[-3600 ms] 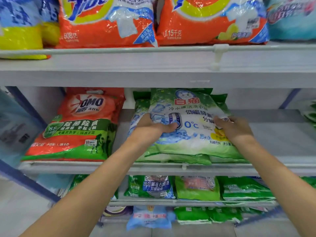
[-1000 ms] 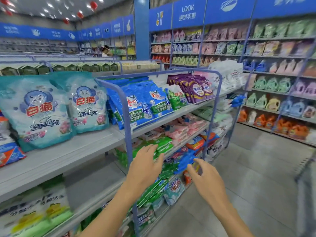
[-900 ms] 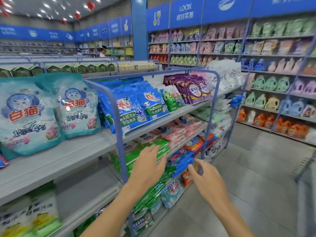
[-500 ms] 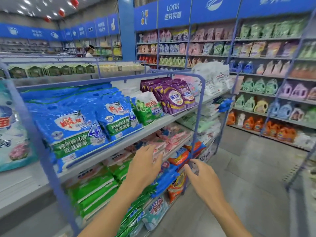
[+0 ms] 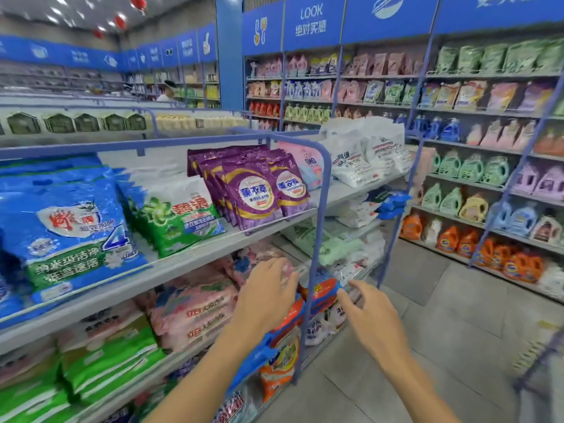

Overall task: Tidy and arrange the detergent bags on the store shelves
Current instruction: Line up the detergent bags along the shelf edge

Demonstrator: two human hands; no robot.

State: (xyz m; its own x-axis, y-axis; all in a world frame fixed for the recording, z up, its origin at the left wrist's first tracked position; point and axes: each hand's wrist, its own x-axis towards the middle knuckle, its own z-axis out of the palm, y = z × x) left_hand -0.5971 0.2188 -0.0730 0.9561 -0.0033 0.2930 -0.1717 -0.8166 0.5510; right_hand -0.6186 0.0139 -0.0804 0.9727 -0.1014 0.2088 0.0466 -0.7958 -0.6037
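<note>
Shift along the aisle: green bag gripped seconds ago left behind, new bay now faced, so probably the next section to tidy. Left hand [image 5: 265,294] and right hand [image 5: 375,319] both released, fingers loosely spread, grasping nothing, reaching toward the middle shelf. Pink detergent bags [image 5: 195,309] stacked flat there, slightly slumped; orange-and-blue bag [image 5: 323,293] beyond the blue upright [image 5: 317,239]; purple bags [image 5: 253,190] standing on the shelf above

blue signs [image 5: 311,24] overhead | orange bottles [image 5: 448,241] low right | red lanterns [image 5: 120,22] at ceiling
</note>
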